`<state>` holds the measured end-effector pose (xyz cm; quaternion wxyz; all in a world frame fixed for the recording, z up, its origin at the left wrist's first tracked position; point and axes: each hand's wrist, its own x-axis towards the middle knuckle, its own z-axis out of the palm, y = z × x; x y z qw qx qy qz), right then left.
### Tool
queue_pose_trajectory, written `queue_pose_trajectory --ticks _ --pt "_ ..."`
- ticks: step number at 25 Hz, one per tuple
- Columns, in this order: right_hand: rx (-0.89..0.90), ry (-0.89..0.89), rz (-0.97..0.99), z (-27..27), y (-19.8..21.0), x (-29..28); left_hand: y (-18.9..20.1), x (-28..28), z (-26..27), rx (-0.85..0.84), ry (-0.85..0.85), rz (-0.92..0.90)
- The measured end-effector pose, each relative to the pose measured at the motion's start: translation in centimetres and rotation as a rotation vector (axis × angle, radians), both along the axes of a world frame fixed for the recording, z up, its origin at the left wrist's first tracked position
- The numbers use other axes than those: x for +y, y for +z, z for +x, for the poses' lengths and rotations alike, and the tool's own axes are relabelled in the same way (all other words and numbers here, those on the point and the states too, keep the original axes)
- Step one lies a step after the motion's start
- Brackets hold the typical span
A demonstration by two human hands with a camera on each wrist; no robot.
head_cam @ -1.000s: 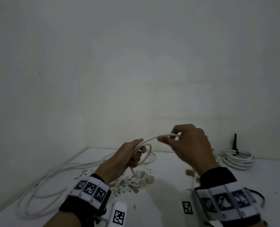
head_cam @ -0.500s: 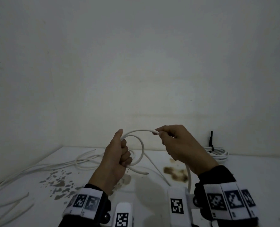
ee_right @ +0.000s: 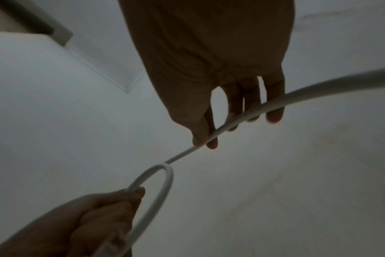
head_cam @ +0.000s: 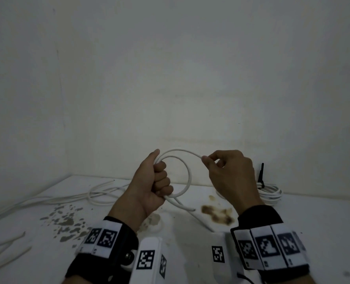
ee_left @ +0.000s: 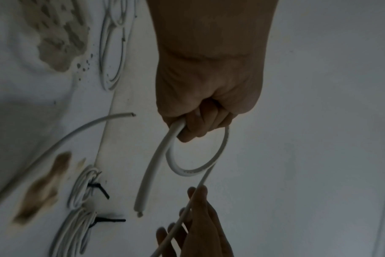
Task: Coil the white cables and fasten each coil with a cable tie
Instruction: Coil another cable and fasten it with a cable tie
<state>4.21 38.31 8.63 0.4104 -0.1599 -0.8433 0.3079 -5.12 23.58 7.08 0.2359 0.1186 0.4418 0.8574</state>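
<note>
My left hand (head_cam: 155, 181) is a fist gripping a white cable (head_cam: 187, 171) that forms one round loop above the table; the cable's free end (head_cam: 190, 209) sticks out below the fist. My right hand (head_cam: 227, 173) pinches the same cable (ee_right: 242, 121) between thumb and forefinger, a short way right of the loop (ee_left: 200, 167). From there the cable runs down behind the right hand to the table. In the left wrist view the left hand (ee_left: 207, 111) holds the loop and the right hand's fingers (ee_left: 196, 226) hold the strand below it.
Two finished white coils with black cable ties (ee_left: 99, 189) lie at the back right of the white table (head_cam: 313, 222); one coil (head_cam: 270, 191) shows in the head view. Loose white cables (head_cam: 100, 193) sprawl at the left. Brown stains (head_cam: 217, 214) and grey flecks mark the tabletop. Walls close behind and left.
The loop in my left hand has grown rounder and larger. My right hand has slid further right along the cable, and both hands sit slightly higher in the view.
</note>
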Motion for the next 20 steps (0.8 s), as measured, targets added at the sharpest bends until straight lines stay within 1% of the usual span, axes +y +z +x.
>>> queue_pose_trajectory --ticks 1,4,5,7,8,9,11,12,14,15,16,17,19,20 --pt "-0.003 0.055 -0.043 -0.2 0.0 0.0 0.0 0.1 0.1 0.000 0.010 0.009" --pt "-0.050 0.373 -0.328 0.6 0.8 -0.4 -0.4 0.1 -0.1 0.010 0.093 0.003" --pt "-0.088 0.472 -0.365 1.1 1.2 -0.5 -0.5 0.1 -0.2 0.009 0.111 0.004" --pt "-0.169 0.593 -0.331 1.7 1.7 -0.8 -0.5 0.1 -0.2 0.013 0.111 0.000" --pt "-0.181 0.602 -0.280 1.7 1.7 -1.1 -0.4 0.2 -0.1 0.018 0.094 -0.008" --pt "-0.162 0.564 -0.212 1.4 1.4 -1.3 -0.3 0.3 0.2 0.027 0.070 -0.016" --pt "-0.083 0.434 -0.136 0.7 0.5 -1.4 -0.1 0.5 0.8 0.050 0.013 -0.028" --pt "-0.052 0.436 -0.171 0.5 0.1 -1.4 0.0 0.4 1.0 0.060 -0.011 -0.028" --pt "0.003 0.561 -0.364 0.6 -0.4 -1.1 0.2 0.3 1.3 0.072 -0.055 -0.026" --pt "0.019 0.598 -0.430 0.6 -0.5 -0.9 0.2 0.3 1.5 0.074 -0.069 -0.029" --pt "0.025 0.575 -0.411 0.6 -0.5 -0.8 0.2 0.4 1.7 0.077 -0.074 -0.037" --pt "0.020 0.496 -0.314 0.4 -0.7 -0.9 0.2 0.7 1.9 0.081 -0.074 -0.048" --pt "0.031 0.280 -0.073 -0.2 -1.2 -1.3 0.0 1.3 2.5 0.097 -0.097 -0.077" --pt "0.052 0.189 0.003 -0.5 -1.5 -1.5 -0.1 1.5 2.8 0.110 -0.127 -0.095"
